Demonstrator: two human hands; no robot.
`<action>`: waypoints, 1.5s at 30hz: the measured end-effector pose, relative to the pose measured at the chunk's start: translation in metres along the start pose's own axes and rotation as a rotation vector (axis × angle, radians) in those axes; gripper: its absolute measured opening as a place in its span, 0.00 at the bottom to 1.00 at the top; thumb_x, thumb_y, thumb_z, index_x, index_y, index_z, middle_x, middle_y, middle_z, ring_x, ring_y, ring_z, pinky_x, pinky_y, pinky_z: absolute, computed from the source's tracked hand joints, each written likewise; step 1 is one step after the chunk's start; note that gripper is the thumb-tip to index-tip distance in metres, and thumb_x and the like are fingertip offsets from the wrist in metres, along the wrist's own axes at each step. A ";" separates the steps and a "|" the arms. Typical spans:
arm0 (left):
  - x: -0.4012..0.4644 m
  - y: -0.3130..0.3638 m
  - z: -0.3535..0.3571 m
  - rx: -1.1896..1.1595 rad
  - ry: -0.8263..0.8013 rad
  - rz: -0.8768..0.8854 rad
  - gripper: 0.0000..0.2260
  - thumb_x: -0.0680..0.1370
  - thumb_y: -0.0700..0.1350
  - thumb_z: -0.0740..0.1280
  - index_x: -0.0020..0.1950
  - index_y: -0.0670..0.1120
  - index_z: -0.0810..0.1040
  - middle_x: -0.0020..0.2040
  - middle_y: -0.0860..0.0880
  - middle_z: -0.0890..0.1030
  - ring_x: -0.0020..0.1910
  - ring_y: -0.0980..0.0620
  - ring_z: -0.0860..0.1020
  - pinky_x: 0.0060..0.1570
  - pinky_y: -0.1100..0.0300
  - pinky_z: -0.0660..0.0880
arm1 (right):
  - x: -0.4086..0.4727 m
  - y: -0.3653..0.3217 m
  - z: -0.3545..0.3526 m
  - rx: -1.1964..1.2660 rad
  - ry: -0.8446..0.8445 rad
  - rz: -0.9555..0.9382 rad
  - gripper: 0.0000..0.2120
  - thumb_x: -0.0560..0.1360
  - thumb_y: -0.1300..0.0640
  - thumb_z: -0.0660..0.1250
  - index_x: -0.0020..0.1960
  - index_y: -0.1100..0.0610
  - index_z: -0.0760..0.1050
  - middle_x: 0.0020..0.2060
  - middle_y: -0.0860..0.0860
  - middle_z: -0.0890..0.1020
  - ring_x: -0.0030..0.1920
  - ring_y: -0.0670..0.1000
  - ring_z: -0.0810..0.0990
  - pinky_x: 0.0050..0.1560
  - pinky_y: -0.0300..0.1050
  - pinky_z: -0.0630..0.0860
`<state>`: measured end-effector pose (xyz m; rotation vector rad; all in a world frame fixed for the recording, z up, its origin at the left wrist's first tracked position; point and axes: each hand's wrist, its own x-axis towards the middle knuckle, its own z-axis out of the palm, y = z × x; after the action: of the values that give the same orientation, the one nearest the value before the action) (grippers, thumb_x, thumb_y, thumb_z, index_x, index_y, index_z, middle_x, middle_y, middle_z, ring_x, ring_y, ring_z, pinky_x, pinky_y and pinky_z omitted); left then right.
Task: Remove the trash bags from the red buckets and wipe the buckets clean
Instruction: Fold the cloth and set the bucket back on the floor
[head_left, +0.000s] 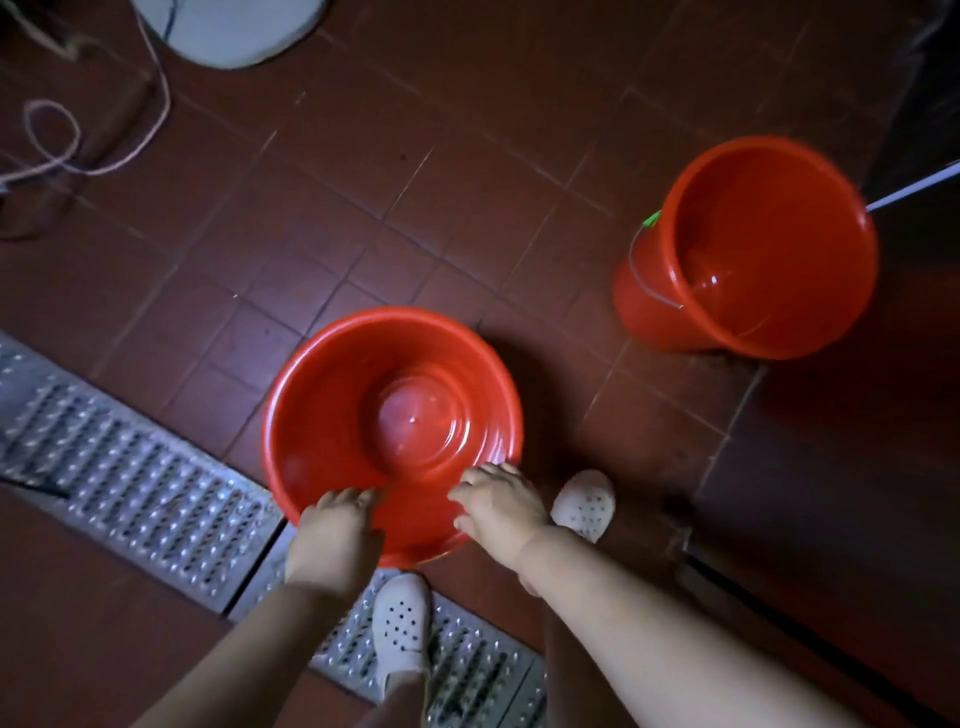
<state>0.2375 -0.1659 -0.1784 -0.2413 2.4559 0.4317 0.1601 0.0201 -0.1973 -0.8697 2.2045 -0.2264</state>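
Dark red-brown floor tiles (415, 171) fill the view, crossed at the near left by a perforated metal drain grate (135, 483) that runs diagonally under the person's feet. One red bucket (384, 415) stands near the middle, seen straight down into its open mouth, with no bag visible inside and its glossy bottom catching a few highlights. Both hands are on its near rim. The left hand (335, 535) lies over the rim with its fingers curled down into the bucket, grasping the edge. The right hand (501, 509) is just beside it to the right, fingers bent over the same rim and gripping it.

A second red bucket (758, 249) sits well apart at the far right, upright but appearing tilted by the wide lens, also without a bag, its thin wire handle (641, 275) hanging down its left side. A white pole (914, 189) slants in from the right edge behind that bucket.

White perforated clogs are on the feet: one (400, 629) on the grate, the other (584, 501) on the tiles right of the near bucket. A pale looped cord (57, 140) lies at the far left, beside a blurred whitish object (228, 28) at the top edge.
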 end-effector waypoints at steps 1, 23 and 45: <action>-0.007 -0.014 0.008 0.051 -0.007 0.013 0.19 0.54 0.44 0.70 0.43 0.45 0.84 0.36 0.45 0.83 0.32 0.42 0.80 0.30 0.55 0.79 | 0.002 -0.006 0.013 -0.036 -0.065 0.022 0.17 0.75 0.51 0.64 0.61 0.55 0.75 0.58 0.52 0.76 0.62 0.54 0.70 0.64 0.46 0.60; 0.037 0.124 0.114 0.360 0.185 0.605 0.13 0.66 0.44 0.57 0.37 0.47 0.82 0.31 0.49 0.77 0.33 0.44 0.77 0.41 0.53 0.64 | -0.133 0.140 0.119 -0.041 0.333 0.360 0.17 0.52 0.47 0.80 0.38 0.49 0.81 0.36 0.44 0.80 0.40 0.49 0.80 0.58 0.44 0.70; 0.044 0.218 0.093 0.495 0.111 0.739 0.10 0.61 0.43 0.63 0.37 0.47 0.83 0.31 0.49 0.80 0.32 0.44 0.78 0.36 0.57 0.75 | -0.198 0.157 0.109 0.195 0.514 0.673 0.21 0.64 0.64 0.74 0.56 0.54 0.79 0.51 0.51 0.81 0.52 0.54 0.79 0.50 0.48 0.79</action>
<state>0.1944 0.0673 -0.2209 0.8860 2.5999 0.0886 0.2529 0.2780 -0.2231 0.0834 2.7490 -0.3517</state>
